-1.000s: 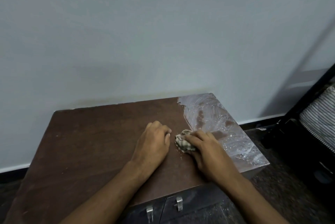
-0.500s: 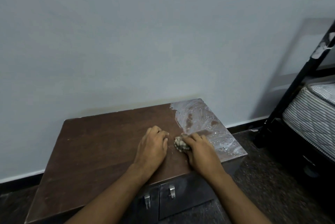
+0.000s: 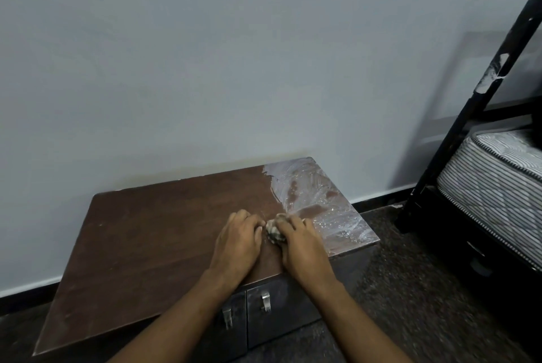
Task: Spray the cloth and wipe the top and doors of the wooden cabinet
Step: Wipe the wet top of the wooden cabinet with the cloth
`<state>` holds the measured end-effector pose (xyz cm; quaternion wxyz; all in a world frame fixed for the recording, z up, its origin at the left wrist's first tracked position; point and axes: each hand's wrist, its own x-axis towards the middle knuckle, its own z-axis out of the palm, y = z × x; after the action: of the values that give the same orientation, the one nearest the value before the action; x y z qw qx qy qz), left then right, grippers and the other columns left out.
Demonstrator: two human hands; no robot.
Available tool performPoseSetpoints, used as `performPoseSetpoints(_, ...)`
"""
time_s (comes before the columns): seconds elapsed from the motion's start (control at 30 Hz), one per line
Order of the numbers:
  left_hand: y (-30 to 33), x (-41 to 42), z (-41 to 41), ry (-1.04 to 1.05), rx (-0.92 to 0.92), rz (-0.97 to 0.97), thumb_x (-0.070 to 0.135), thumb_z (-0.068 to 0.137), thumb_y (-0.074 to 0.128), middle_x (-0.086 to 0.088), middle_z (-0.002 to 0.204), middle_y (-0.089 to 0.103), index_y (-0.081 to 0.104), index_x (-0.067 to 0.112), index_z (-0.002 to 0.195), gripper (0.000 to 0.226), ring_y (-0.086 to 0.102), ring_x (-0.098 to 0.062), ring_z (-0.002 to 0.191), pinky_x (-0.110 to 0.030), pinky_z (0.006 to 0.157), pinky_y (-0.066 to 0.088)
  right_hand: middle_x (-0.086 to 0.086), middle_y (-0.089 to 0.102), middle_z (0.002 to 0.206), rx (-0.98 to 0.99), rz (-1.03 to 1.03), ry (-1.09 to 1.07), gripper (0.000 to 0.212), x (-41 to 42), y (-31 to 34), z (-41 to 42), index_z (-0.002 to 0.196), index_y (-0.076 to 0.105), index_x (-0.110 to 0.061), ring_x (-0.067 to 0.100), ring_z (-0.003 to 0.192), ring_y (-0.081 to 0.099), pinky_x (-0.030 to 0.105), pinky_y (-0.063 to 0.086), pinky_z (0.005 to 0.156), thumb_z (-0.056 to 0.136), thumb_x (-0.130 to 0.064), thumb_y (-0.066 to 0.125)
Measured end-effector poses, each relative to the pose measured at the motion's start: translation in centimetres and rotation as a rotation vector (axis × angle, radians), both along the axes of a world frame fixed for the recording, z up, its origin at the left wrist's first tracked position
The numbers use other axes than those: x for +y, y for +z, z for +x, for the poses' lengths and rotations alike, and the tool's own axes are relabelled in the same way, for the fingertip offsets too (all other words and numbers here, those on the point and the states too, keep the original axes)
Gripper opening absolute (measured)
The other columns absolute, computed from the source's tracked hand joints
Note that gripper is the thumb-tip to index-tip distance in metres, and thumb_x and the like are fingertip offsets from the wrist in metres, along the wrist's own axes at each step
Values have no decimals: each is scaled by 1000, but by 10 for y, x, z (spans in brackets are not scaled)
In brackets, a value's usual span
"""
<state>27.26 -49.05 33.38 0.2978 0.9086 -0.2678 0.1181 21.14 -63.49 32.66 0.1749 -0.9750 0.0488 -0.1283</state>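
The right hand [image 3: 302, 245] grips the cloth [image 3: 274, 230]; the left hand [image 3: 237, 241] rests flat, fingers relaxed. Sweep toward nine o'clock across the dry cabinet top [image 3: 152, 233], pressing evenly.

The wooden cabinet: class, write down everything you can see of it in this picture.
The wooden cabinet is low, standing against a pale wall on a dark floor. Its flat top is dark reddish-brown wood; the right end is smeared with whitish, wet-looking streaks, the rest looks dry and dull. The dark front has two doors, each with a small metal handle, both closed. The left hand rests on the top; the right hand holds a balled cloth on it near the smear's edge.
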Motion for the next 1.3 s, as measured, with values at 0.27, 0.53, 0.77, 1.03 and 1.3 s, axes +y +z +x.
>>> performPoseSetpoints(0.27,2,1,-3,-19,-29,-9,23,96,58,6,99,59,66,20,96,8,52,-11,95,-29,84,47,-9,49,145,-21,-7,-103,47,-37,-10,-11,142,51,-33,17,117,46,34,43,99,97,-20,55)
performPoseSetpoints(0.53,4,-7,-2,-43,-43,-32,22,96,58,7,101,59,66,20,100,9,51,-9,94,-28,85,47,-11,48,145,-17,-25,-11,47,-25,-10,-23,140,51,-35,18,117,47,35,45,96,95,-21,54)
performPoseSetpoints(0.77,0,-8,0,-36,-11,-17,24,96,57,6,102,58,66,21,101,10,51,-11,97,-29,86,47,-11,52,139,-10,-26,80,45,-7,-12,-25,137,54,-34,19,112,48,37,48,91,94,-20,56)
performPoseSetpoints(1.03,0,-10,1,-51,-30,-32,22,95,59,8,102,58,66,22,102,10,51,-8,96,-28,86,48,-9,48,144,0,-1,-70,51,0,-18,-26,143,46,-34,16,117,46,34,44,95,94,-20,58)
performPoseSetpoints(1.3,-1,-12,22,-62,-63,44,28,97,55,7,107,56,65,22,108,16,51,-10,102,-25,90,44,-10,44,148,-34,4,-164,49,-26,-13,18,146,43,-35,16,125,41,35,39,104,100,-19,47)
